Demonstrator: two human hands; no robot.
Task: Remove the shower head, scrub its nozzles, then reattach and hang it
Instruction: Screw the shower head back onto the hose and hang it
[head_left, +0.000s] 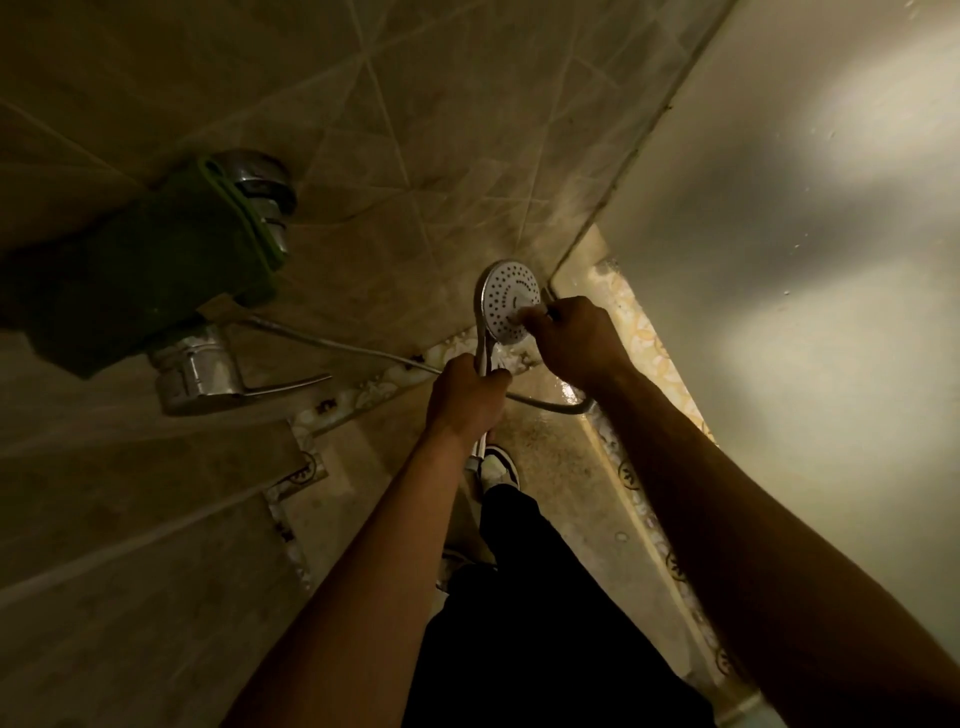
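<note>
Beige tiled wall (363, 104) with diagonal grout lines fills the upper left; a pale smooth panel (779, 208) meets it along a dark seam at right. Dark green folded cloth (150, 275) is draped over the chrome wall-mounted mixer tap (202, 374), whose lever points right. Wet tiled floor (550, 452) with a patterned mosaic border lies below, with the person's dark trouser leg (530, 597) and a dark-and-white shoe (496, 465) on it. A thin silver flexible hose (332, 340) runs from beneath the cloth toward the hands and curves on behind them. Left hand (467, 397): fingers curled firmly round the chrome handle of the round white-faced shower head (506, 301), which is held upright in mid-air near the wall corner, nozzle face turned toward the camera. Right hand (574, 338): fingers closed on a small brush (530, 313), its pale blurred tip touching the lower right of the nozzle face; the tool's form is otherwise unclear.
</note>
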